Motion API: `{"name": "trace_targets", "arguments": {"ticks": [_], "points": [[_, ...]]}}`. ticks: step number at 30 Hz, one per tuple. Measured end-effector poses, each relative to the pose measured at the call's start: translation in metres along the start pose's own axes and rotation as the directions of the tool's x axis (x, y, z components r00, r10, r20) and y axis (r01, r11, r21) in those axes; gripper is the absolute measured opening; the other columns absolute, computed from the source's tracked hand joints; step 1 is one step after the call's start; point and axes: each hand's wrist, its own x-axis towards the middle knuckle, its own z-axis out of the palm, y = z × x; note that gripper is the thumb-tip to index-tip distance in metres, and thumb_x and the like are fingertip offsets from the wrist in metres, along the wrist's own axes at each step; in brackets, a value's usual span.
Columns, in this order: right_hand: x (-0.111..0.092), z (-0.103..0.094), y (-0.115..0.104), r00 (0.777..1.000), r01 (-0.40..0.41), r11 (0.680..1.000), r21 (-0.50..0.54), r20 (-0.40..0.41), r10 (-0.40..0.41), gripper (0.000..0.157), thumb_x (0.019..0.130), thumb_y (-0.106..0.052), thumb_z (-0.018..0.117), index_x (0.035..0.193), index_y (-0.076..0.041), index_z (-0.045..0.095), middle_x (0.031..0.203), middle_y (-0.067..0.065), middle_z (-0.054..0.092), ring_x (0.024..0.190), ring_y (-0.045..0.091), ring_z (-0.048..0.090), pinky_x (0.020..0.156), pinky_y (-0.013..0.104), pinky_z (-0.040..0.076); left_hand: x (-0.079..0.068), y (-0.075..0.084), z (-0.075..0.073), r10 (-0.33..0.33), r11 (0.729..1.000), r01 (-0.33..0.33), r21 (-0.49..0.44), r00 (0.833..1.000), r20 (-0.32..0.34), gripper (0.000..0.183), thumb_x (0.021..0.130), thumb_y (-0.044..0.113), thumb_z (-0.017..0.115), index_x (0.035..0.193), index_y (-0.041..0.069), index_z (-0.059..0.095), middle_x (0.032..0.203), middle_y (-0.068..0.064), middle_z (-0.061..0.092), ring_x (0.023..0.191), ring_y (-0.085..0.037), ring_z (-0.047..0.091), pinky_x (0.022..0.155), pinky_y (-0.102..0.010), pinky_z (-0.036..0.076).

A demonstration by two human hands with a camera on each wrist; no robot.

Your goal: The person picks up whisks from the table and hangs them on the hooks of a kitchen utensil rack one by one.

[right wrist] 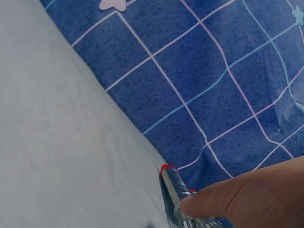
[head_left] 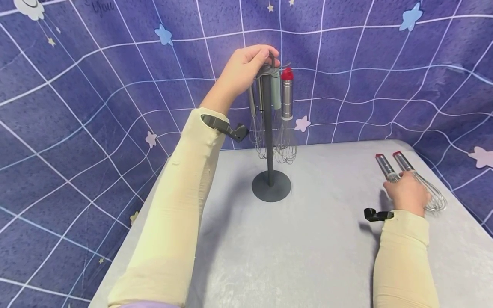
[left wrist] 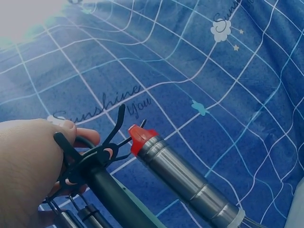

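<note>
While the top loop of the dark stand (head_left: 269,145) at twelve o'clock is being gripped by the left hand (head_left: 248,66), the left whisk (head_left: 385,165) and the right whisk (head_left: 404,162), both red-capped, are being carried by the tabletop (head_left: 316,248) at three o'clock. The left whisk is apparently being touched near its collar by the thumb of the right hand (head_left: 409,194); whether those fingers are being closed on anything cannot be told. Light, stiff metal is probably being dealt with: the polished handles are likely being made slippery by their finish, while the thin wires are seemingly being left springy and easily bent. A handle hold, between cap and collar, is therefore being favoured.
</note>
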Motion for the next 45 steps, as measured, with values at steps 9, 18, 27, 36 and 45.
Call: {"name": "trace_targets", "arguments": {"ticks": [9, 18, 27, 36, 45], "points": [[0.002, 0.0, 0.001, 0.996, -0.003, 0.995, -0.101, 0.088, 0.012, 0.059, 0.091, -0.029, 0.058, 0.126, 0.017, 0.046, 0.128, 0.046, 0.048, 0.11, 0.064, 0.05, 0.085, 0.067, 0.038, 0.0, 0.0, 0.002, -0.02, 1.0, 0.019, -0.022, 1.0, -0.01, 0.031, 0.109, 0.026, 0.046, 0.118, 0.008, 0.07, 0.118, -0.012, 0.072, 0.112, -0.013, 0.063, 0.095, -0.022, 0.045], [0.008, 0.004, 0.003, 0.99, -0.026, 0.992, -0.121, 0.135, 0.042, 0.062, 0.088, -0.03, 0.063, 0.121, 0.021, 0.049, 0.122, 0.049, 0.049, 0.105, 0.064, 0.054, 0.067, 0.06, 0.049, -0.003, 0.004, 0.004, -0.044, 0.998, 0.043, -0.038, 0.998, -0.036, 0.031, 0.109, 0.025, 0.046, 0.116, 0.01, 0.071, 0.114, -0.007, 0.073, 0.111, -0.014, 0.063, 0.094, -0.023, 0.046], [0.006, 0.002, 0.003, 0.991, -0.044, 0.996, -0.074, 0.119, 0.053, 0.059, 0.087, -0.032, 0.063, 0.122, 0.015, 0.053, 0.124, 0.046, 0.05, 0.107, 0.061, 0.055, 0.064, 0.057, 0.048, -0.003, 0.005, 0.006, -0.066, 0.998, 0.065, -0.009, 0.996, -0.064, 0.03, 0.109, 0.026, 0.045, 0.117, 0.012, 0.071, 0.114, -0.004, 0.073, 0.111, -0.012, 0.062, 0.093, -0.023, 0.045], [0.005, 0.002, 0.0, 0.999, 0.031, 0.999, -0.015, 0.043, -0.03, 0.06, 0.091, -0.034, 0.059, 0.137, 0.004, 0.051, 0.132, 0.041, 0.05, 0.111, 0.063, 0.052, 0.066, 0.059, 0.048, -0.005, 0.005, 0.008, -0.046, 0.999, 0.048, 0.017, 0.995, -0.094, 0.03, 0.109, 0.025, 0.045, 0.116, 0.012, 0.071, 0.113, -0.004, 0.074, 0.11, -0.012, 0.064, 0.092, -0.023, 0.045], [0.006, -0.001, -0.01, 0.999, 0.041, 0.998, 0.04, 0.006, -0.042, 0.069, 0.094, -0.036, 0.057, 0.151, -0.001, 0.041, 0.142, 0.038, 0.044, 0.12, 0.063, 0.046, 0.074, 0.065, 0.047, -0.006, 0.004, 0.009, -0.024, 0.999, 0.028, 0.035, 0.994, -0.109, 0.03, 0.109, 0.026, 0.045, 0.114, 0.012, 0.071, 0.112, -0.002, 0.073, 0.108, -0.011, 0.062, 0.092, -0.021, 0.045]]}}
